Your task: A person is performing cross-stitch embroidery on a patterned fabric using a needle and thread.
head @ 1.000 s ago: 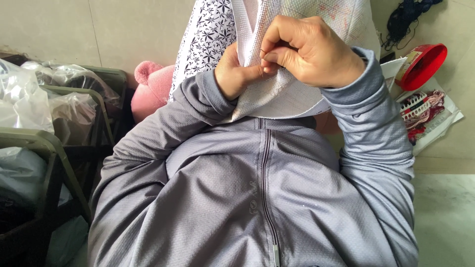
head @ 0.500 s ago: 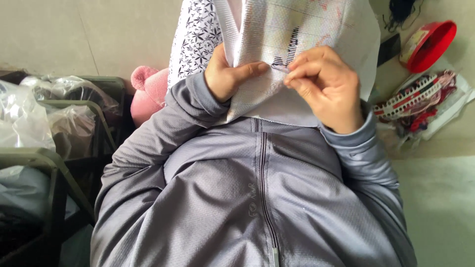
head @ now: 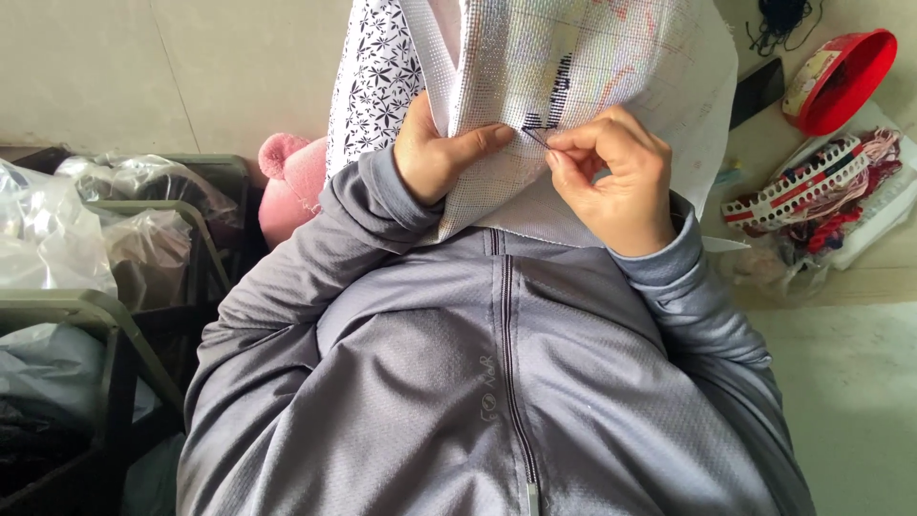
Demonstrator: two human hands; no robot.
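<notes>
A white cross-stitch canvas (head: pixel 573 76) with a small patch of dark stitches lies over my lap, above my grey zip jacket. My left hand (head: pixel 435 153) grips its lower left edge, thumb lying across the front. My right hand (head: pixel 611 177) pinches a thin needle (head: pixel 535 137) between thumb and forefinger, its tip at the dark stitches near the left thumb. A dark thread is too fine to follow.
A floral black-and-white fabric (head: pixel 373 76) hangs behind the canvas. To the right on the floor sit a red bowl (head: pixel 845 81), a thread organiser (head: pixel 812 182) with pink and red skeins, and a dark phone (head: pixel 759 91). Left: black crates with plastic bags (head: pixel 57 239), a pink slipper (head: pixel 291 182).
My right hand has come down from the top of the canvas to its lower middle, now pinching the needle at the dark stitches. The canvas is spread wider. My left hand kept its grip.
</notes>
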